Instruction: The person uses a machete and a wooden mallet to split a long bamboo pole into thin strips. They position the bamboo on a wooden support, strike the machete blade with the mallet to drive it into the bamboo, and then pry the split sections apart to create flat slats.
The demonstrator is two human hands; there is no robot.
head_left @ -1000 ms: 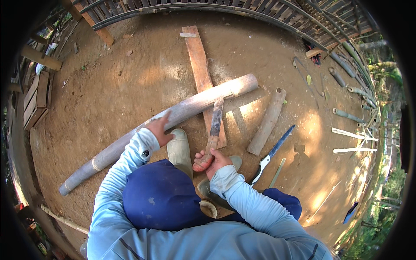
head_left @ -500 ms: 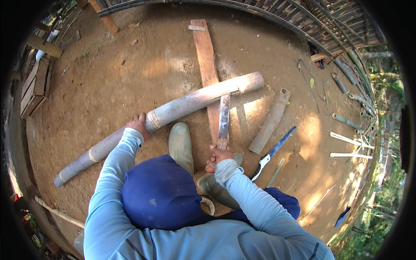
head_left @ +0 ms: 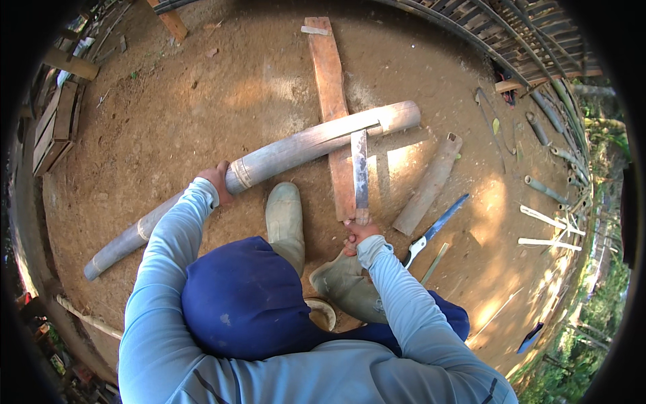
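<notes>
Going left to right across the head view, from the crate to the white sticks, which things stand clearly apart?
Crate → left hand → left boot → knife → short bamboo → white sticks.

From afar, I see my left grip (head_left: 217, 183) on the bamboo pole (head_left: 296, 157), which crosses the brown plank (head_left: 328, 75); my right grip (head_left: 361, 233) holds the long knife (head_left: 361, 172), its blade toward the pole.
</notes>
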